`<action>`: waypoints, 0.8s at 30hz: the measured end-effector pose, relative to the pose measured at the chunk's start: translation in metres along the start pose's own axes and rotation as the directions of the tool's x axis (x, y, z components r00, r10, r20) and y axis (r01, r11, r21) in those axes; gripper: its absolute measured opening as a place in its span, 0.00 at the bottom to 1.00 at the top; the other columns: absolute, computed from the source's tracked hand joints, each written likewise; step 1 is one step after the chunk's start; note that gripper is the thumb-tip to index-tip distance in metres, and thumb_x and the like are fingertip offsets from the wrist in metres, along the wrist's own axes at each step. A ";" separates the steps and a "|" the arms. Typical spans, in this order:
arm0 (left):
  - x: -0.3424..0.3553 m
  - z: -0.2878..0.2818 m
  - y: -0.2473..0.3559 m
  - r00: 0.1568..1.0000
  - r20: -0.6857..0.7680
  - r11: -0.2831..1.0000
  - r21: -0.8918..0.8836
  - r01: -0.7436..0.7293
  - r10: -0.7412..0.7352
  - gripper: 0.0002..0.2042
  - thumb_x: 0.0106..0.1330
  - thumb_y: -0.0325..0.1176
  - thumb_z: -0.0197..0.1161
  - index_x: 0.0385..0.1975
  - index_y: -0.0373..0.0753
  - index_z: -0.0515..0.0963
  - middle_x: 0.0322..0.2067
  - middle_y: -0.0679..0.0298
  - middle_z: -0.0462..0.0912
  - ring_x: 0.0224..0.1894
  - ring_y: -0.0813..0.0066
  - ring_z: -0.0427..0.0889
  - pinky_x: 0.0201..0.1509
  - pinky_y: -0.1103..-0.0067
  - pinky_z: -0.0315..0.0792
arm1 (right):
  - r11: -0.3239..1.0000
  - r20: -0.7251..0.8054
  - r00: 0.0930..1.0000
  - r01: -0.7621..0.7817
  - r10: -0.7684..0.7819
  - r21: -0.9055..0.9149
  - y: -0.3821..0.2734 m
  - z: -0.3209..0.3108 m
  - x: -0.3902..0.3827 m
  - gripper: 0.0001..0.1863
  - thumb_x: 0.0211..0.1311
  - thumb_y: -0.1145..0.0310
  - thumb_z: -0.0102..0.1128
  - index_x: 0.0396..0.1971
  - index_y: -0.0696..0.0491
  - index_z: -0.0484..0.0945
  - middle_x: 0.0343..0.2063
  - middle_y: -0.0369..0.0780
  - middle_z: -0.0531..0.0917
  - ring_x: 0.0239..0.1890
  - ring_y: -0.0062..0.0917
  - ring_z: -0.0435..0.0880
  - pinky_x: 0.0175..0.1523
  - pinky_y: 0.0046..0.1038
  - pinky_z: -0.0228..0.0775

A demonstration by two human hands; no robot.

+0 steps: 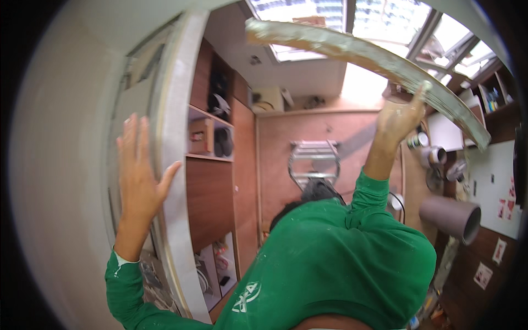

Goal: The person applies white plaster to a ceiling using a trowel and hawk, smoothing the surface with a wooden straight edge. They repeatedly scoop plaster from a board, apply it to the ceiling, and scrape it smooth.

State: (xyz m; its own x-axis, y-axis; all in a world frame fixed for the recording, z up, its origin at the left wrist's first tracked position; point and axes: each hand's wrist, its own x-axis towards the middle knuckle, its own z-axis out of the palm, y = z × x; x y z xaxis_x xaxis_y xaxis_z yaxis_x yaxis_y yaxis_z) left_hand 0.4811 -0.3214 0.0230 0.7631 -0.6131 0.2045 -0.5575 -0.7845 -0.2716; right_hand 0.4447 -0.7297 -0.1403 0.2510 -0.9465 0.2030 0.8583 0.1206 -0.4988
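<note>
My right hand [400, 118] is raised at the upper right, its fingers closed round a long, slightly curved plasterer's straightedge [352, 50]. Thick whitish plaster coats the tool, which slants from the upper middle down toward the right rim. Plaster smears show on that thumb. On the left, my left hand [140, 173] is held up flat with fingers stretched and thumb apart, holding nothing. It overlaps the pale wall edge [180, 236]; whether it touches the surface I cannot tell. Both sleeves are green with white specks.
A metal stepladder [314, 159] stands below on the reddish floor [280, 129]. Brown shelving [210, 190] lines the left, with shoes and boxes inside. At right are a grey-brown cylindrical bin [446, 215], several containers and a white board [492, 176]. Bright windows [388, 22] fill the top.
</note>
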 end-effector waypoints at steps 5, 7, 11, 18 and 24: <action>-0.009 0.058 -0.030 0.965 0.122 0.960 -0.133 0.247 -0.231 0.41 0.57 0.39 0.65 0.67 0.35 0.50 0.67 0.49 0.51 0.70 0.53 0.46 0.71 0.62 0.42 | 0.899 -0.171 0.968 0.093 -0.182 -0.429 -0.027 -0.049 0.035 0.17 0.65 0.66 0.54 0.44 0.67 0.70 0.40 0.48 0.77 0.39 0.30 0.78 0.39 0.32 0.74; -0.013 0.066 -0.028 0.931 0.154 0.907 -0.221 0.358 -0.330 0.39 0.58 0.36 0.64 0.67 0.35 0.49 0.67 0.51 0.51 0.71 0.55 0.45 0.71 0.66 0.42 | 0.829 -0.181 0.961 0.078 -0.211 -0.554 -0.020 -0.059 0.045 0.17 0.64 0.67 0.55 0.43 0.69 0.71 0.40 0.48 0.77 0.40 0.31 0.79 0.42 0.32 0.75; -0.011 0.064 -0.020 0.947 0.087 0.931 -0.175 0.320 -0.309 0.38 0.58 0.35 0.65 0.66 0.34 0.51 0.67 0.51 0.53 0.70 0.54 0.48 0.71 0.64 0.44 | 0.744 -0.053 0.971 0.141 -0.231 -0.653 0.007 -0.069 0.066 0.17 0.65 0.69 0.54 0.41 0.72 0.71 0.39 0.49 0.78 0.38 0.30 0.80 0.42 0.33 0.79; 0.001 0.067 -0.021 0.898 0.131 0.880 -0.182 0.439 -0.421 0.38 0.57 0.35 0.65 0.66 0.35 0.53 0.66 0.54 0.56 0.69 0.55 0.51 0.70 0.63 0.44 | 0.688 0.074 0.997 0.080 -0.038 -0.721 0.066 -0.049 0.089 0.14 0.64 0.69 0.55 0.34 0.69 0.75 0.32 0.44 0.80 0.32 0.23 0.79 0.36 0.26 0.76; -0.004 0.069 -0.021 0.867 0.174 0.855 -0.165 0.492 -0.466 0.39 0.58 0.36 0.64 0.67 0.36 0.50 0.65 0.53 0.58 0.69 0.56 0.52 0.70 0.62 0.43 | 0.453 0.104 0.993 0.071 0.049 -0.889 0.066 -0.073 0.079 0.13 0.63 0.68 0.57 0.32 0.65 0.79 0.28 0.38 0.80 0.27 0.15 0.73 0.30 0.18 0.64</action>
State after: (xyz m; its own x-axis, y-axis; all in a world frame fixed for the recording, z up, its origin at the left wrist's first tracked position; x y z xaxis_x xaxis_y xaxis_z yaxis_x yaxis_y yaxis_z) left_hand 0.5124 -0.2963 -0.0366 0.9788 -0.1499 0.1398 -0.1547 -0.9877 0.0241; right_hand 0.4881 -0.8181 -0.2188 0.3374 -0.9034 0.2647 0.0083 -0.2783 -0.9605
